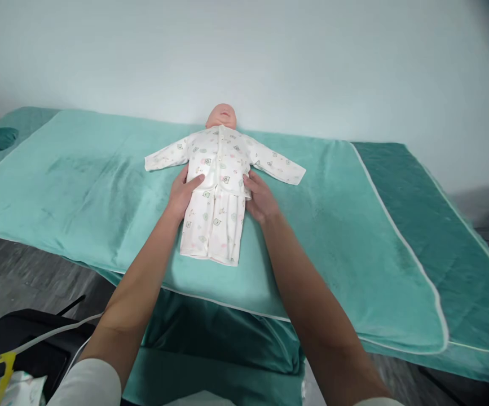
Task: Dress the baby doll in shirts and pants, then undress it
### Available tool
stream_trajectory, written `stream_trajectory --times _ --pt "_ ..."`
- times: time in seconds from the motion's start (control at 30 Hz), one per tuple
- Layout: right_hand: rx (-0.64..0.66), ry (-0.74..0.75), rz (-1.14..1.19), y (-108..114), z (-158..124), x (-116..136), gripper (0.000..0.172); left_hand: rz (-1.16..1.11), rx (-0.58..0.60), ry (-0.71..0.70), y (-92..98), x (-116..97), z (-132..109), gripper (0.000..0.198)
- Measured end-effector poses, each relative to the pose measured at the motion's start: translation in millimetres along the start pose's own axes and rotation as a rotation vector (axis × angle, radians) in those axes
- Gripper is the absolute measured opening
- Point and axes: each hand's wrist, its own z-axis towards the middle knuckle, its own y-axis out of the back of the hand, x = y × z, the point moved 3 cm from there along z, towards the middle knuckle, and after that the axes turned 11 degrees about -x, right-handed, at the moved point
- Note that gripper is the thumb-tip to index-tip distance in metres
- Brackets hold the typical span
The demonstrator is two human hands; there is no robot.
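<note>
A baby doll (222,117) lies on its back on the green bed cover, its head toward the wall. It wears a white printed long-sleeved top (221,155) and matching white pants (212,228). The sleeves stretch out to both sides, and no doll hands or feet show. My left hand (184,190) grips the doll's waist on the left, thumb on top of the shirt's lower edge. On the other side my right hand (260,194) holds the waist, its fingers partly hidden under the body.
The green velvet cover (87,169) with white piping lies over a darker green bed (422,225) against a white wall. At the lower left are a black chair (28,338), a pale cable (53,334) with a yellow tie (5,375), and a printed white cloth or pack (24,390).
</note>
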Motion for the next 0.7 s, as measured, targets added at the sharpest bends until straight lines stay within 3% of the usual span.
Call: stream_trajectory --times 0.13,0.27,0.5,0.63,0.7 --pt "0.015 -0.023 0.003 4.3 8.9 -1.2 0.047 0.007 0.014 -0.015 -0.2 0.6 5.2 0.076" --pt "-0.007 -0.102 -0.038 12.4 19.6 -0.2 0.030 0.037 -0.021 -0.050 0.6 -3.2 -3.2 0.066" --pt "-0.176 -0.177 0.279 52.7 56.3 23.7 0.038 0.231 -0.139 -0.138 16.0 -6.9 -25.4 0.049" --pt "-0.392 -0.144 0.484 82.8 32.7 63.1 0.028 0.319 -0.121 -0.164 40.6 -5.2 -61.0 0.044" --pt "-0.420 -0.126 0.524 97.6 7.9 84.2 0.025 0.364 -0.148 -0.174 60.4 -3.8 -91.2 0.042"
